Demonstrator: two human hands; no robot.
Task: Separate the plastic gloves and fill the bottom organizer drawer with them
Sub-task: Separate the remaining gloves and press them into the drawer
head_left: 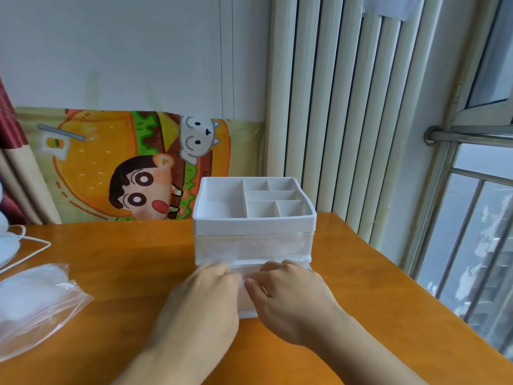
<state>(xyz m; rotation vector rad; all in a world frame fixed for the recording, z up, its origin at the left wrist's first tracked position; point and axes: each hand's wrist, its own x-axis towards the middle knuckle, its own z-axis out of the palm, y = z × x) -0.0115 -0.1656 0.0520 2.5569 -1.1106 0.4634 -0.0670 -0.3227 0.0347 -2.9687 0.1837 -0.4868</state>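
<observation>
your two hands sit low on the front of the organizer (pixel 254 218), side by side and nearly touching. your left hand (pixel 206 287) lies palm down with its fingers reaching to the bottom drawer (pixel 247 307), and the fingertips are blurry, so you cannot tell if they pinch anything. your right hand (pixel 288 290) also lies palm down on the drawer, thumb pointing toward the left hand, fingers bent over the drawer's top edge. the drawer is see-through and sticks out a little toward you under both hands. what is inside it is hidden by your hands.

the organizer is white, with open boxes on top and clear drawer fronts below. it stands on the orange desk (pixel 125 273), near the back edge.

the gloves (pixel 30 290) are a soft white heap in a clear bag (pixel 55 315) at the left side of the desk, well apart from the organizer. a white cord (pixel 33 247) lies behind the bag. a cartoon burger cloth (pixel 125 162) hangs on the wall behind the desk. a window (pixel 472 218) is on the right.
</observation>
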